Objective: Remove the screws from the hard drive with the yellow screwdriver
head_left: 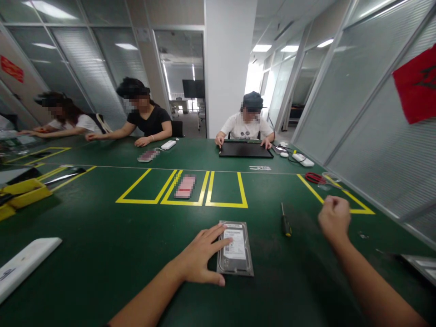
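A silver hard drive (238,256) with a white label lies flat on the green table (102,254) in front of me. My left hand (200,259) rests on its left edge, fingers stretched out flat across the label. To the right, my right hand (334,219) hovers above the table with its fingers curled into a loose fist; whether it holds anything is hidden. A small screwdriver (284,220) with a black and yellow handle lies on the table between the drive and my right hand.
Yellow tape boxes (182,203) mark the table's middle. Yellow bins (23,193) stand at far left, a white device (23,265) near left, a tray's edge (418,263) at right, a red cable (315,178) further back. Three people sit across; one handles a black laptop (245,150).
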`<act>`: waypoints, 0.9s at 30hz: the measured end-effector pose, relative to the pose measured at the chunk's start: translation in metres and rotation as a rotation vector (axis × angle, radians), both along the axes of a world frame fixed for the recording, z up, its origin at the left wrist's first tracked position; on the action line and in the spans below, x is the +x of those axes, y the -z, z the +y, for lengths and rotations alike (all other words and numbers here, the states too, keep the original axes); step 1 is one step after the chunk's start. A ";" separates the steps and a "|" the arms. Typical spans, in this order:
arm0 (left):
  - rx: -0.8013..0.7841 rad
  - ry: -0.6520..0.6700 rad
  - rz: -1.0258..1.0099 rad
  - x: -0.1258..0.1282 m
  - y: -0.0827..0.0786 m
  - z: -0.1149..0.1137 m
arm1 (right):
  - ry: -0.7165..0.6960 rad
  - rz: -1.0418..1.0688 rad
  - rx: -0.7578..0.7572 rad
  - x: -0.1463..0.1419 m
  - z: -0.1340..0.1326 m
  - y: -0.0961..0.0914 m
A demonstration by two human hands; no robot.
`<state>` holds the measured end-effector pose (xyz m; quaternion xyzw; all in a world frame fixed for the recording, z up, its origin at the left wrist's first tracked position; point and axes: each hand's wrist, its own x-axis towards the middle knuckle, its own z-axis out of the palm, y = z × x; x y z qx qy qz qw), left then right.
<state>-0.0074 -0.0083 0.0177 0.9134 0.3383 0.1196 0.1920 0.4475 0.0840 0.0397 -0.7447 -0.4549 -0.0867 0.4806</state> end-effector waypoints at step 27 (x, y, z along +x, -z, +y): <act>0.412 -0.226 -0.667 0.047 -0.004 0.003 | -1.160 1.016 -0.363 -0.233 -0.097 0.025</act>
